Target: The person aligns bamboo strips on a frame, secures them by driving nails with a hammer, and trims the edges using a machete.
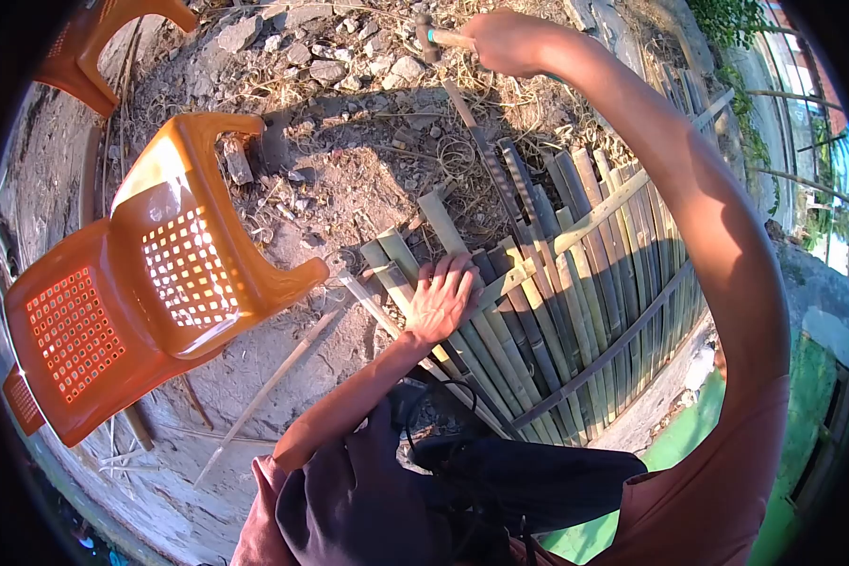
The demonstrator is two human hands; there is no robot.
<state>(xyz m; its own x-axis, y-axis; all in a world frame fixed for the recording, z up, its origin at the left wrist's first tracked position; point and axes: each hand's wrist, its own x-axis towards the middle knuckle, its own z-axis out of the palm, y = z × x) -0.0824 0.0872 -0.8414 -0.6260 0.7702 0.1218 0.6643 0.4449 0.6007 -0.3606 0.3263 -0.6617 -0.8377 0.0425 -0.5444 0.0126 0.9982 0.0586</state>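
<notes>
1. Right hand (505,40) is raised high at the top of the view, arm stretched out, fingers closed tight round the wooden handle of a hammer (436,38).
2. The hammer head points left of the fist, above stony ground (349,57) with dry grass; nothing touches it.
3. Left hand (441,297) lies flat and open, fingers spread, palm pressed on the bamboo panel (575,283). It grips nothing.
4. The bamboo panel lies on the ground in front of the person: split bamboo strips side by side, with cross strips running over them. The left hand rests on its near left end, where the strip ends stick out unevenly.
5. A thin loose stick (269,387) lies on the ground left of the left arm.
6. An orange plastic chair (151,283) lies tipped on its side, left of the panel, close to the left hand but not touching it.
</notes>
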